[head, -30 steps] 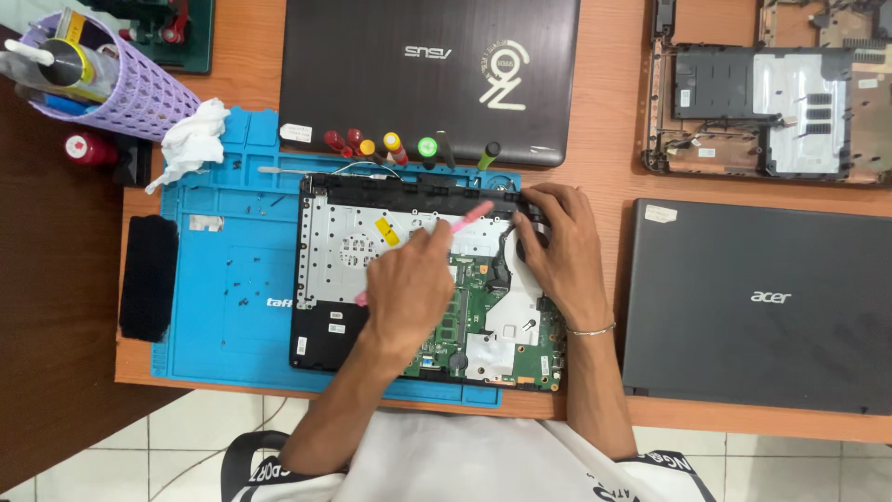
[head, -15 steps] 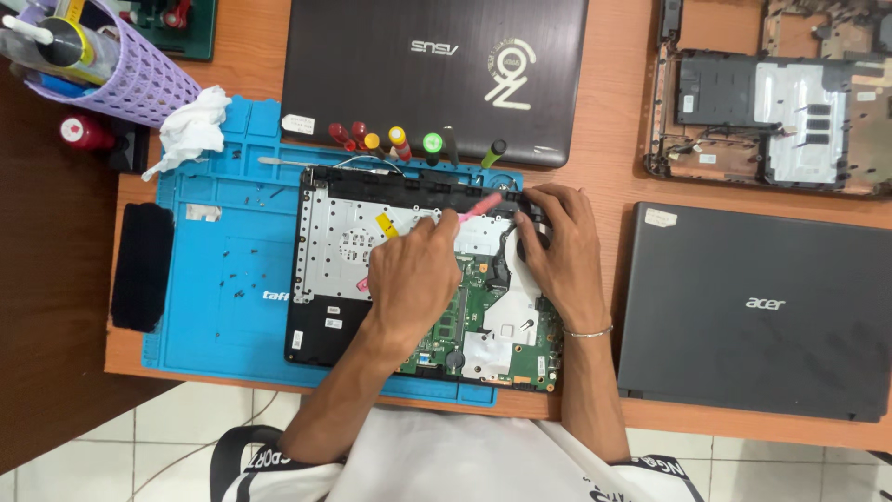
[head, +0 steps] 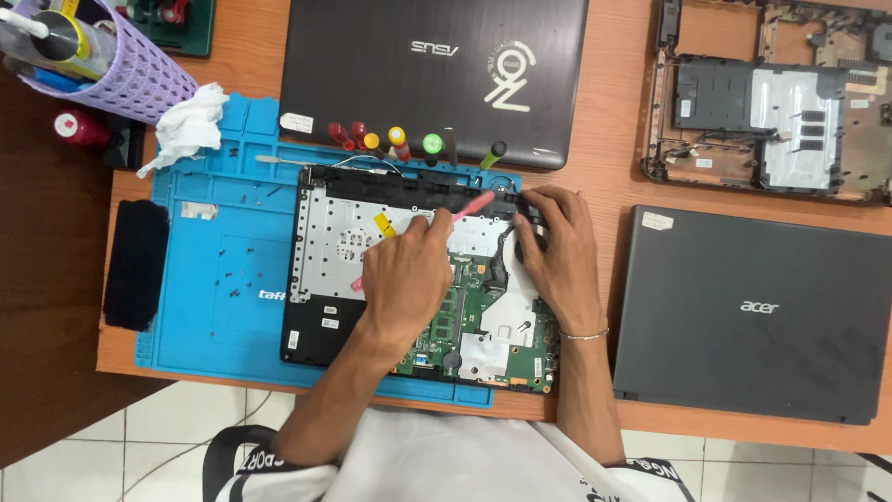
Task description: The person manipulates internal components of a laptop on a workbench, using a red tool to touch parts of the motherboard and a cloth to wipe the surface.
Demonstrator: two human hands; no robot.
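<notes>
Already opened: laptop base [head: 418, 270] on the blue mat [head: 223, 288], cover off, board bare.
Left hand [head: 404, 274]: pinches a pink pry tool [head: 472, 206] at the base's far edge.
Right hand [head: 557, 251]: fingers spread, pressing the base's far right corner.
Left to do: board still seated.

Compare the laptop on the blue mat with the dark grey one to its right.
The laptop on the blue mat is opened up, its green circuit board bare; the dark grey laptop is closed and whole. Both hands, left hand and right hand, rest on the first; nothing touches the second. Both lie flat.

Wooden desk [head: 604, 177]: blue mat [head: 214, 279], closed laptops [head: 753, 311].
</notes>
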